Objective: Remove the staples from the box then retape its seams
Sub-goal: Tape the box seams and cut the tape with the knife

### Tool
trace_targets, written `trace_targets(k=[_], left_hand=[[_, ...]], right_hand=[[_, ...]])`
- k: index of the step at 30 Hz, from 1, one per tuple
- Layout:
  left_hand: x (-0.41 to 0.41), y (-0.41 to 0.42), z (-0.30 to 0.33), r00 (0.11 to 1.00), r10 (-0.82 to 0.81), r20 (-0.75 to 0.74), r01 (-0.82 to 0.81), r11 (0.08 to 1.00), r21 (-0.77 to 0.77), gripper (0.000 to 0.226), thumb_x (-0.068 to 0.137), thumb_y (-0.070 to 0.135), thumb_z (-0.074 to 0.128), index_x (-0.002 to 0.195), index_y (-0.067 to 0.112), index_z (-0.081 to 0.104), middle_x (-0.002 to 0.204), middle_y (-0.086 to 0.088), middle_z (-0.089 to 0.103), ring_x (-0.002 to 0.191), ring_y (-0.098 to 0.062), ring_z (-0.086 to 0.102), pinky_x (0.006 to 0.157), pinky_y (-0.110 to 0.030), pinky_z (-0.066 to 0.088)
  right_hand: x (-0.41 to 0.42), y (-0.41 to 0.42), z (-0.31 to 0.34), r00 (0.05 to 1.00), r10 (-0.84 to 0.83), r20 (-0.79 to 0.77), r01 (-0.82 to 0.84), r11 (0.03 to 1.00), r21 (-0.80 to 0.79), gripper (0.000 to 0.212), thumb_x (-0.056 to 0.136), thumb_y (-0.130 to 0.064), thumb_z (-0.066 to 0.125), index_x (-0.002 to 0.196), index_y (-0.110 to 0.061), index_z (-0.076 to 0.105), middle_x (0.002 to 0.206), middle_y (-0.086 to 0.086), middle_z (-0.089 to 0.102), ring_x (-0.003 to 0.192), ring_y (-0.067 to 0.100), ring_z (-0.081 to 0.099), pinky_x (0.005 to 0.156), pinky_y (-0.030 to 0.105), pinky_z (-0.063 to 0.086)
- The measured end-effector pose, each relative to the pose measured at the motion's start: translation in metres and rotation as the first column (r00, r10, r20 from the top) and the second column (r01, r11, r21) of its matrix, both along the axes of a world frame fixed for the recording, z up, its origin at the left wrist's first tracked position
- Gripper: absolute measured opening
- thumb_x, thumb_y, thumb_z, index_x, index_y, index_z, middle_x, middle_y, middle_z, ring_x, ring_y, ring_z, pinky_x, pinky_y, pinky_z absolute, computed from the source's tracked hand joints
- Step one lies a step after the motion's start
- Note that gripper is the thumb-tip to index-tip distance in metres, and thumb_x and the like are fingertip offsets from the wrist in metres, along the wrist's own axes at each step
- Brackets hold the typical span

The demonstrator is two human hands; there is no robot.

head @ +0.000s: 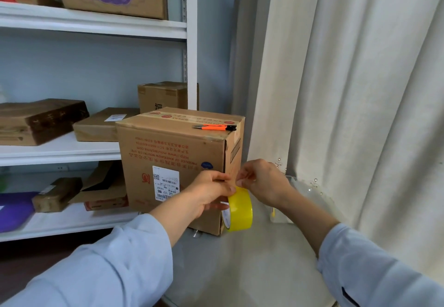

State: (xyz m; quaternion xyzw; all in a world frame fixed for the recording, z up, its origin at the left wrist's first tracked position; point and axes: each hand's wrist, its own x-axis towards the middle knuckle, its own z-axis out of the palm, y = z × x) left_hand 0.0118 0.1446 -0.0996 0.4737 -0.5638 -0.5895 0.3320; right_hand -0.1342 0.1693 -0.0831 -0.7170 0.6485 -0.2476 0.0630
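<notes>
Looking down through the head camera, I see two forearms in pale blue sleeves reaching forward over a grey table (pixel 240 270). My left hand (pixel 209 193) curls its fingers around a yellow roll of tape (pixel 239 209), holding it against the lower front corner of a cardboard box (pixel 173 155). My right hand (pixel 262 181) is just beside it, thumb and forefinger pinched narrowly on what looks like the loose end of the tape at the box's vertical corner edge; the strip itself is too clear to make out. The box stands upright on the table with red print upside down on its front and a white shipping label (pixel 165 183) low on that face. An orange utility knife (pixel 213 127) lies flat on the box's taped top. Behind and to the left, white shelves (pixel 96 25) carry more cardboard boxes. To the right hangs a pale curtain (pixel 360 90).
</notes>
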Motion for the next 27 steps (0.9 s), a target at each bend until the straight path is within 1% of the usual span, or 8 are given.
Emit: trace_targets(k=[4,11,16,19,21,23,25,27], left_hand=[[-0.004,-0.006,-0.006,0.999,-0.038,0.024,0.040,0.998,-0.052,0.014,0.085,0.007,0.068,0.097,0.014,0.062,0.104,-0.011,0.066,0.079,-0.017,0.065,0.058,-0.027,0.056],[-0.023,-0.007,-0.015,0.996,-0.075,0.058,0.081,0.991,-0.104,0.009,0.089,0.017,0.065,0.084,0.017,0.058,0.092,-0.003,0.066,0.066,-0.011,0.067,0.059,-0.027,0.052],[-0.035,-0.013,-0.021,0.996,-0.009,0.085,0.027,0.977,-0.213,0.018,0.094,0.019,0.059,0.077,0.014,0.056,0.074,0.000,0.061,0.058,-0.010,0.066,0.052,-0.025,0.050],[-0.046,-0.019,-0.019,0.997,0.052,0.054,-0.036,0.965,-0.260,0.021,0.094,0.017,0.059,0.074,0.015,0.055,0.075,-0.003,0.062,0.071,-0.019,0.067,0.055,-0.029,0.053],[-0.056,-0.023,-0.023,0.995,0.083,0.057,-0.063,0.957,-0.285,0.018,0.093,0.017,0.059,0.076,0.014,0.058,0.080,-0.006,0.062,0.084,-0.026,0.067,0.059,-0.032,0.057],[-0.057,-0.024,-0.027,0.991,0.131,0.007,-0.123,0.948,-0.295,0.013,0.093,0.017,0.058,0.082,0.011,0.062,0.086,-0.010,0.064,0.088,-0.030,0.066,0.063,-0.034,0.058],[-0.060,-0.028,-0.033,0.987,0.152,-0.053,-0.161,0.941,-0.297,0.012,0.093,0.017,0.058,0.087,0.009,0.063,0.093,-0.014,0.066,0.090,-0.032,0.065,0.062,-0.033,0.058],[-0.071,-0.029,-0.037,0.989,0.132,-0.071,-0.147,0.945,-0.293,0.010,0.094,0.017,0.057,0.088,0.010,0.062,0.097,-0.016,0.066,0.092,-0.032,0.065,0.060,-0.030,0.057]], right_hand=[[-0.006,-0.009,0.001,1.000,-0.019,-0.021,0.019,1.000,-0.018,0.018,0.084,-0.022,0.069,0.072,-0.030,0.058,0.084,-0.008,0.058,0.089,0.016,0.059,0.079,0.034,0.051],[-0.021,-0.007,-0.007,0.999,-0.050,-0.016,0.049,0.997,-0.066,0.008,0.084,-0.018,0.067,0.083,-0.023,0.073,0.076,-0.010,0.061,0.084,0.015,0.063,0.072,0.027,0.049],[-0.030,-0.003,-0.019,0.981,-0.184,-0.057,0.180,0.981,-0.066,0.027,0.090,-0.018,0.055,0.102,-0.037,0.070,0.100,-0.016,0.067,0.105,0.014,0.059,0.076,0.028,0.044],[-0.034,-0.004,-0.022,0.973,-0.226,0.039,0.228,0.971,-0.076,0.070,0.091,-0.009,0.052,0.148,-0.038,0.024,0.140,-0.008,0.051,0.127,0.019,0.048,0.089,0.034,0.045],[-0.045,-0.008,-0.021,0.941,-0.261,0.214,0.273,0.962,-0.028,0.084,0.091,-0.010,0.055,0.153,-0.030,0.000,0.155,0.000,0.031,0.135,0.022,0.039,0.099,0.038,0.043],[-0.054,-0.008,-0.023,0.901,-0.310,0.303,0.322,0.947,0.012,0.058,0.094,-0.021,0.053,0.147,-0.023,0.032,0.144,0.005,0.048,0.126,0.023,0.051,0.100,0.039,0.044],[-0.057,-0.004,-0.028,0.883,-0.337,0.327,0.330,0.941,0.076,0.031,0.094,-0.038,0.052,0.117,-0.023,0.065,0.108,0.000,0.070,0.102,0.021,0.064,0.092,0.039,0.050],[-0.062,-0.003,-0.036,0.872,-0.309,0.380,0.268,0.950,0.157,0.038,0.091,-0.048,0.055,0.114,-0.021,0.067,0.100,-0.001,0.068,0.099,0.019,0.064,0.091,0.038,0.051]])
